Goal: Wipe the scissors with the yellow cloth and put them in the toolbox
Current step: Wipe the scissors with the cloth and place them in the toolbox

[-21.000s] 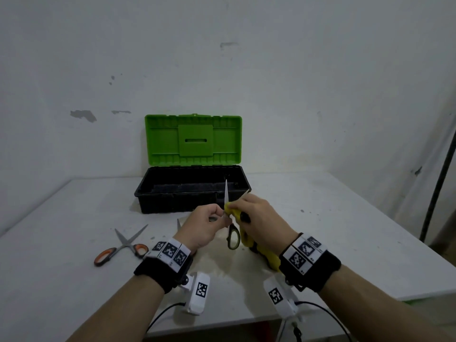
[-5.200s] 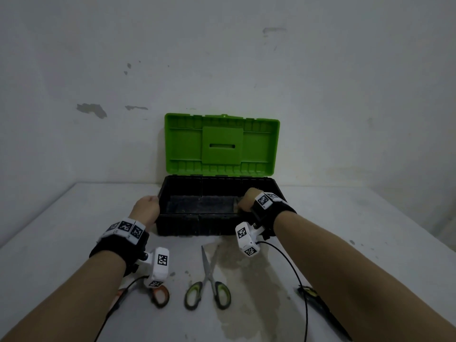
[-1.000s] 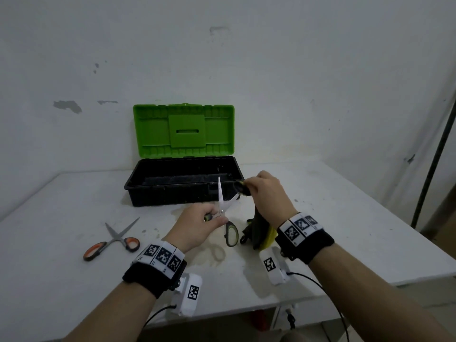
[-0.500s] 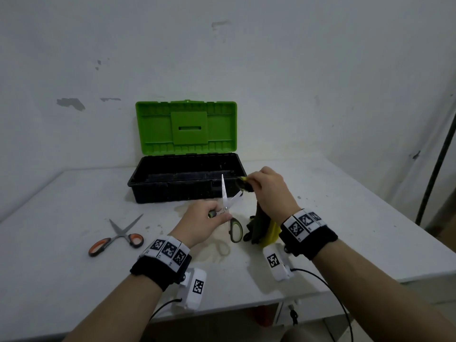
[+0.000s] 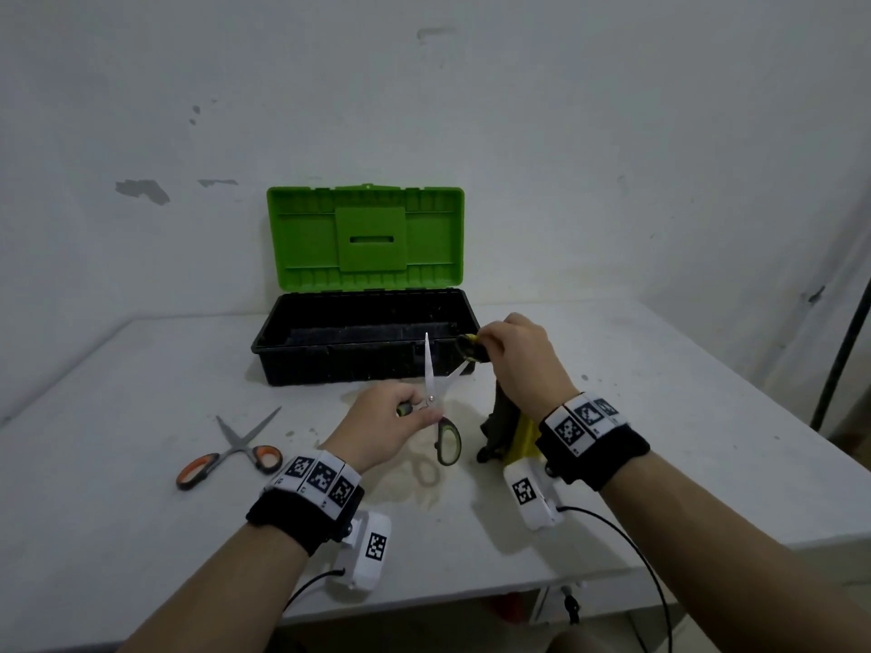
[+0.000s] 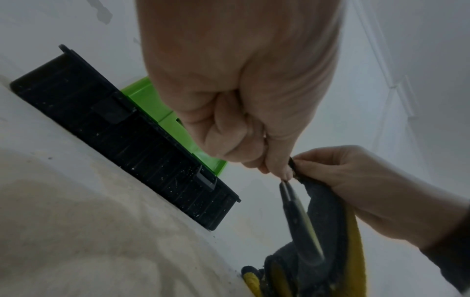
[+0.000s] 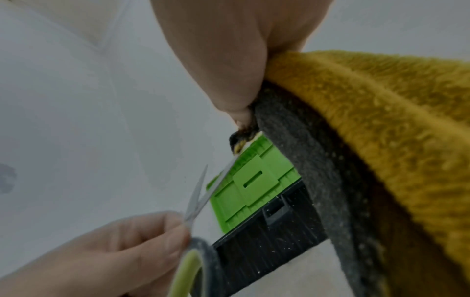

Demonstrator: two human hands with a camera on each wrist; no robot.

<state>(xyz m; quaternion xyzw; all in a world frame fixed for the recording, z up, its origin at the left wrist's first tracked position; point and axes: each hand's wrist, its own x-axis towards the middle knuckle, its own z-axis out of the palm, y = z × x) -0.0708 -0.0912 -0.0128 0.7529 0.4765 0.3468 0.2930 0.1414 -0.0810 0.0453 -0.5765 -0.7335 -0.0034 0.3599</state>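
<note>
My left hand (image 5: pixel 414 412) pinches the green-handled scissors (image 5: pixel 445 440) near the pivot, above the table. Their blades (image 5: pixel 426 365) are spread; one points straight up, the other slants right. That slanted tip meets the bunched end of the yellow-and-grey cloth (image 5: pixel 506 421), which my right hand (image 5: pixel 485 344) pinches; the rest hangs down to the table. In the right wrist view the cloth (image 7: pixel 381 124) drapes under my fingers, with the blades (image 7: pixel 197 197) below them. The open toolbox (image 5: pixel 330 365) stands just behind, its green lid (image 5: pixel 365 238) upright.
A second pair of scissors with orange handles (image 5: pixel 231 450) lies on the white table (image 5: pixel 707 417) to the left. A damp stain marks the table under my hands. The wall is close behind the toolbox. A dark pole (image 5: pixel 843 351) stands at the right.
About five seconds ago the green scissors lay on the table and both hands were at the toolbox. Over the last second both hands have barely moved, and the cloth stays at the slanted blade's tip.
</note>
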